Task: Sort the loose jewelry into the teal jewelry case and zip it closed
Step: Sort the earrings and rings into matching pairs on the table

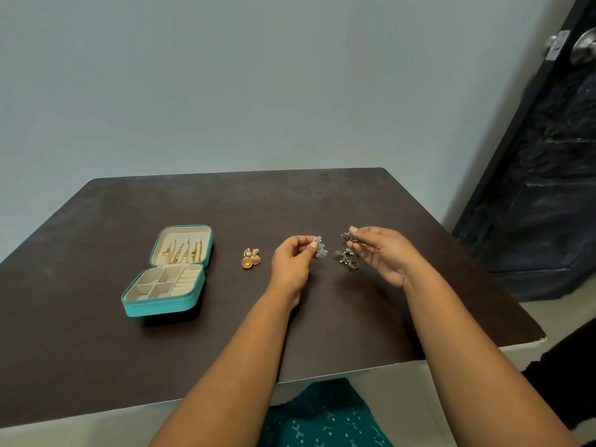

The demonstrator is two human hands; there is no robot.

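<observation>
You hold one silver earring (320, 247) in your left hand (292, 264), pinched between the thumb and the fingertips, and it hangs a little above the dark table (96, 350). Your right hand (383, 253) pinches a second silver earring (347, 237) at its fingertips, with the other fingers loosely curled under it. The two hands are near each other over the middle of the table, and the two earrings face each other with a small gap between them.

Just below your right hand, on the table, lies a small heap of silver jewelry (342, 255), and a gold ring (353, 265) lies just beside it. To the left of your left hand you see a pair of gold bell-shaped earrings (251, 258), lying close together.

The teal jewelry case (167, 301) is well apart from both hands, on the left part of the table. It is open, the lid folded back. Gold chains (182, 253) hang in a row inside the lid. The bottom half has beige square compartments and, at its right side, a row of ring rolls; I cannot tell if something small lies inside them.

No brand, label or writing can be read on the case or on the jewelry.
</observation>
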